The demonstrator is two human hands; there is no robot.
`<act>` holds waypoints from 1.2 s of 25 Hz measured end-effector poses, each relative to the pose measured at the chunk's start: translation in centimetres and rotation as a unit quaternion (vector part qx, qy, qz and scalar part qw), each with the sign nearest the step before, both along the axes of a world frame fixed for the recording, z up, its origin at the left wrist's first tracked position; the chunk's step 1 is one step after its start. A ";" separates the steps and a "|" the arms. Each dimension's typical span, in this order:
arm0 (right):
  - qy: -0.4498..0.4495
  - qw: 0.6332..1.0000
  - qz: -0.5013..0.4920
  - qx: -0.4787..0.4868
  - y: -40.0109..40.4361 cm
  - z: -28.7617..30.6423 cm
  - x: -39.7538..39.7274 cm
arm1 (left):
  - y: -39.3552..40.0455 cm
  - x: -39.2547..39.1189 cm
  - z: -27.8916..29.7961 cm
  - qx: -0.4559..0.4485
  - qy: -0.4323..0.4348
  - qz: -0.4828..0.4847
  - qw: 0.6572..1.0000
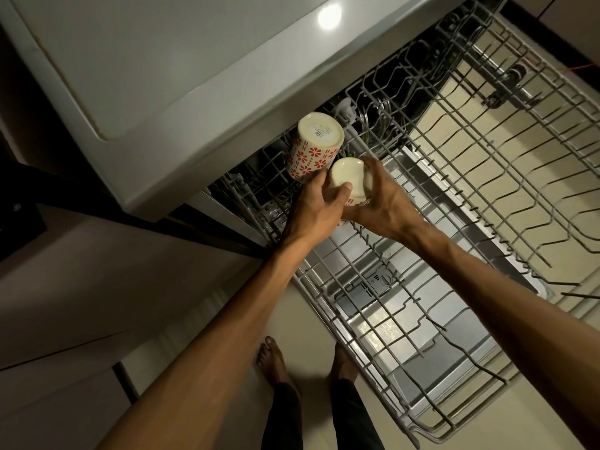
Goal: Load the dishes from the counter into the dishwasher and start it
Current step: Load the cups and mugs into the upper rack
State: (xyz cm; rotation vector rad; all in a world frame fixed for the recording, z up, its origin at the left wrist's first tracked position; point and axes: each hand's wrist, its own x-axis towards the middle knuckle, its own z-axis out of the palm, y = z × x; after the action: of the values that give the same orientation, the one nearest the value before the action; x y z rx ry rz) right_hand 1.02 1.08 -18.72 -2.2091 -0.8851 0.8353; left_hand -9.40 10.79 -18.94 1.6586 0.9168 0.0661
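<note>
Both your arms reach over the dishwasher rack [438, 196].
Your left hand [316, 207] and right hand [384, 203] grasp an upturned cream mug [349, 180], touching the red-flowered mug [313, 147].

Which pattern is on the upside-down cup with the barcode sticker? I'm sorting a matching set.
Red flowers and dots on cream ceramic cup, clearest in the head view.

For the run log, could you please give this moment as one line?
left hand, right hand: both grip cream cup | patterned mug: inverted in upper rack
</note>
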 end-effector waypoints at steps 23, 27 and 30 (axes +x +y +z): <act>0.020 0.991 -0.086 0.100 -4.4 12.7 -5.8 | -4.2 -10.1 12.4 -0.001 -0.063 0.112 0.992; 0.031 0.981 -0.099 0.166 -3.9 17.9 -8.9 | -5.5 -14.8 17.4 -0.019 -0.092 0.172 0.981; 0.053 0.968 -0.108 0.218 -2.7 22.3 -11.4 | -5.6 -18.1 20.4 0.010 -0.128 0.228 0.965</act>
State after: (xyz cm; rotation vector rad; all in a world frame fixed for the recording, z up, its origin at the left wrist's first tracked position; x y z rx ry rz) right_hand -10.39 -1.62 3.57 -1.8162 -0.6836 0.5833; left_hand -27.53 5.18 1.47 1.3870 1.0808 0.5925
